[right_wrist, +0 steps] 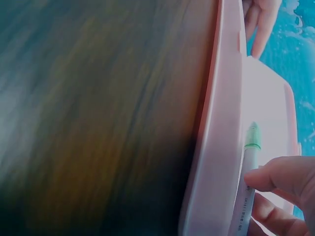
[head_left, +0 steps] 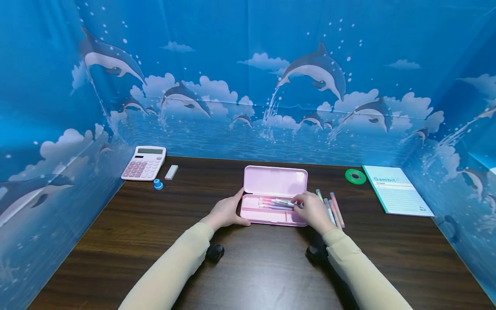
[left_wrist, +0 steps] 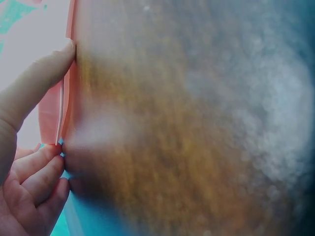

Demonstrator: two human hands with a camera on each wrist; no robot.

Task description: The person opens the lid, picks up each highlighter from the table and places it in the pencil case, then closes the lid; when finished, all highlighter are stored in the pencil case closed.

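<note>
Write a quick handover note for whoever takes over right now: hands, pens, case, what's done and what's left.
Left hand: steadies the left end of the open pink plastic pencil case, thumb on its edge.
Right hand: grip pinching a green-capped white pen, laying it in the case tray.
Done: several pastel pens already lie in the tray.
Left: three or so loose pens wait on the dark wooden table right of the case; lid not yet closed.
</note>
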